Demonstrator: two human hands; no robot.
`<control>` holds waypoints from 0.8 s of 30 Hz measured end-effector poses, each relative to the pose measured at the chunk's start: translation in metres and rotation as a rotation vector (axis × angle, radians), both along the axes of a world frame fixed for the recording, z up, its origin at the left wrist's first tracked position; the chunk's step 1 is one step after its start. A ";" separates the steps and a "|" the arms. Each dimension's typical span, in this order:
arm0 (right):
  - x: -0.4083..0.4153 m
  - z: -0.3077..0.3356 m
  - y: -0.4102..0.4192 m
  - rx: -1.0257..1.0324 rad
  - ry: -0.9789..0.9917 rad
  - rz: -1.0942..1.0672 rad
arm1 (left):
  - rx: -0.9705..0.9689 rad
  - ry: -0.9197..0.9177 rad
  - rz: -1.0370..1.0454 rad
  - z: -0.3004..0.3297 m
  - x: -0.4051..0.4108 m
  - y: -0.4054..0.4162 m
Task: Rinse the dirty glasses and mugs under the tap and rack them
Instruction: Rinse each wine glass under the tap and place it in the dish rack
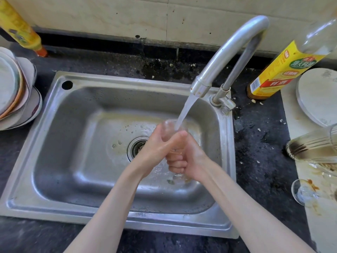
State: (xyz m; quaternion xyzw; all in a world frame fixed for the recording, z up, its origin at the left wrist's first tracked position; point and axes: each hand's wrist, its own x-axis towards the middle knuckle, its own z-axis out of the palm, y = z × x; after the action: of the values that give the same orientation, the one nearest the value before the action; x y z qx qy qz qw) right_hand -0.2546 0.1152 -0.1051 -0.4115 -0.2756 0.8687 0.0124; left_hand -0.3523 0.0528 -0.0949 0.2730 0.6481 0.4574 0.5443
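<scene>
Both hands wrap one glass (pixel 172 127) over the sink (pixel 116 218): left hand (pixel 156 145) round its bowl, right hand (pixel 184 159) curled lower. Keep each grip firm, rim tilted under the tap (pixel 228 50) stream, turning slowly; wet glass likely slips.

1. Left half of the sink (pixel 60 148) is wide open basin, so there's plenty of room for a hand to drop in there, drain (pixel 137 148) included.
2. Right half is crowded: both hands wrap the glass (pixel 171 127) under the water stream (pixel 186 111).
3. The tap (pixel 231 50) arches over the back-right corner, so coming in from there means going under or around the spout.
4. Left strip of table is blocked by a stack of plates (pixel 14 88) hanging right at the sink rim.
5. Right side is tight too: yellow-label bottle (pixel 284 68), a white plate (pixel 317 95), and dirty glasses (pixel 310 148) lying near the front.
6. Back-left corner has a yellow bottle (pixel 20 26) leaning in.
</scene>
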 end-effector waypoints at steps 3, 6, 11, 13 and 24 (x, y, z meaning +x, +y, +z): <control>0.002 -0.008 -0.003 0.349 -0.119 -0.010 | 0.072 0.038 -0.030 0.000 -0.004 -0.008; 0.006 -0.012 -0.006 0.514 -0.105 -0.072 | 0.124 0.109 -0.065 0.000 -0.003 -0.014; 0.008 -0.014 -0.009 0.524 -0.018 -0.101 | 0.164 0.187 -0.084 0.005 0.000 -0.016; 0.008 -0.013 -0.009 0.533 -0.014 -0.105 | 0.183 0.196 -0.076 0.004 0.000 -0.017; 0.015 -0.012 -0.007 0.525 -0.003 -0.088 | 0.176 0.124 -0.004 0.002 0.003 -0.019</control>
State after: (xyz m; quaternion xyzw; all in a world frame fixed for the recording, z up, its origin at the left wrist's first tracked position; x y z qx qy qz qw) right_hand -0.2394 0.1083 -0.1173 -0.4068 -0.4734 0.7655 0.1560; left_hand -0.3496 0.0338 -0.0930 0.3489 0.6373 0.4935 0.4780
